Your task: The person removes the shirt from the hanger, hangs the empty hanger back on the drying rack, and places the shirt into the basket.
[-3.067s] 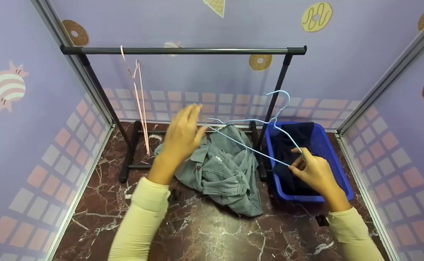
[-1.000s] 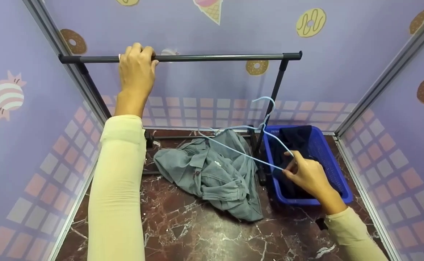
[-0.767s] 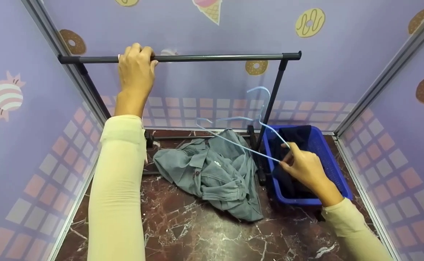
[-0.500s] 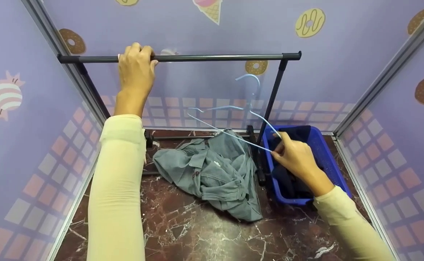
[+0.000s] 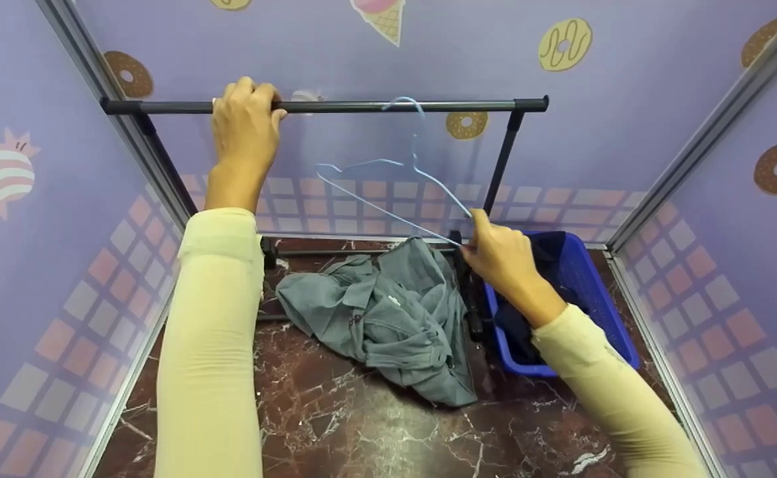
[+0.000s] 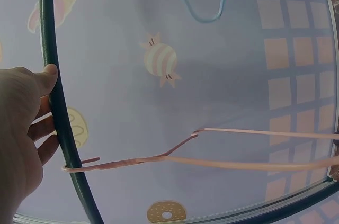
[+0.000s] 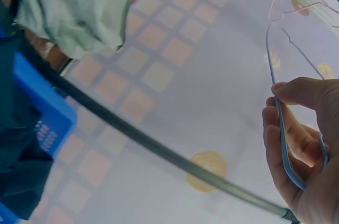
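My left hand [image 5: 243, 136] grips the dark top rail [image 5: 335, 107] of a clothes rack. In the left wrist view the thumb [image 6: 48, 78] lies along the near side and the fingers curl behind. Beside it a pink hanger [image 6: 233, 164] is hooked on the rail; my left arm hides it in the head view. My right hand [image 5: 504, 255] holds a light-blue hanger [image 5: 388, 210] by one lower corner, thumb and fingers round the wire. The hanger is raised and bare of clothes. Its hook [image 5: 405, 99] overlaps the rail in the head view.
A crumpled grey-green garment [image 5: 388, 318] lies on the dark marbled floor [image 5: 361, 438] beneath the rail. Right of it stands a blue basket [image 5: 600, 299] with dark clothing [image 5: 547, 247] inside. Patterned walls enclose the back and both sides.
My left hand rose from above the garment to the rail and has stayed there. The right hand has lifted the blue hanger up and leftward from over the basket to rail height.
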`<state>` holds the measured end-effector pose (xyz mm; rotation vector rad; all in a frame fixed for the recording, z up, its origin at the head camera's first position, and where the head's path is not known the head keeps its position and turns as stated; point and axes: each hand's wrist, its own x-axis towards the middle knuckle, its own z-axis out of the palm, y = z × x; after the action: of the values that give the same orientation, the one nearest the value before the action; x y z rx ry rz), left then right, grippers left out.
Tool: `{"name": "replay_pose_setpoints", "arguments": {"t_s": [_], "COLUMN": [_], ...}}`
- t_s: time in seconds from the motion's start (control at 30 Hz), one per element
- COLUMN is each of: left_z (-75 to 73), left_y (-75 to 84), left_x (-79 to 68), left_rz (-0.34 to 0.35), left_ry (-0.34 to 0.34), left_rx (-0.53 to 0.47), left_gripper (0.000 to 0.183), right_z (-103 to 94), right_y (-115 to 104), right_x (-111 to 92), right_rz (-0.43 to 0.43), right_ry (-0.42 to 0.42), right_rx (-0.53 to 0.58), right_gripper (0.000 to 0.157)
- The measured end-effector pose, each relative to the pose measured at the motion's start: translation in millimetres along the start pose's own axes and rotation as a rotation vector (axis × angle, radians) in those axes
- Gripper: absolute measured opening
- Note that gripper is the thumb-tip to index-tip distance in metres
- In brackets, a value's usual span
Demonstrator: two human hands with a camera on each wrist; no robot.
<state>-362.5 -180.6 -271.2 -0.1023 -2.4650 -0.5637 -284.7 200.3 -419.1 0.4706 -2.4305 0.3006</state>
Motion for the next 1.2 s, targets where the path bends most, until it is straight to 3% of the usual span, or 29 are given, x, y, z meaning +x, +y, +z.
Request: {"name": "replay_pose_setpoints", "arguments": {"t_s": [0.23, 0.63, 1.2], "left_z": [-0.6, -2.8, -2.1], "left_y": [1.4, 1.7, -0.5], "left_x": [1.3, 1.5, -1.0], "left_rz": [-0.007, -0.020, -0.038], "left_ry": [-0.003, -0.022, -0.009], "left_rx": [0.003, 0.013, -0.006], "left_gripper": [0.024, 0.026, 0.026], "right_z": [8.6, 17.1, 43.2], "right_y": [-29.7, -69.5, -113.8], "right_x": [23.7, 64.3, 67.7], "right_rz": [0.015, 0.018, 0.031], "right_ry": [-0.005, -0.119, -0.207], "right_rx": [-0.033, -0.075, -0.128], "right_gripper": [0.036, 0.035, 0.022]}}
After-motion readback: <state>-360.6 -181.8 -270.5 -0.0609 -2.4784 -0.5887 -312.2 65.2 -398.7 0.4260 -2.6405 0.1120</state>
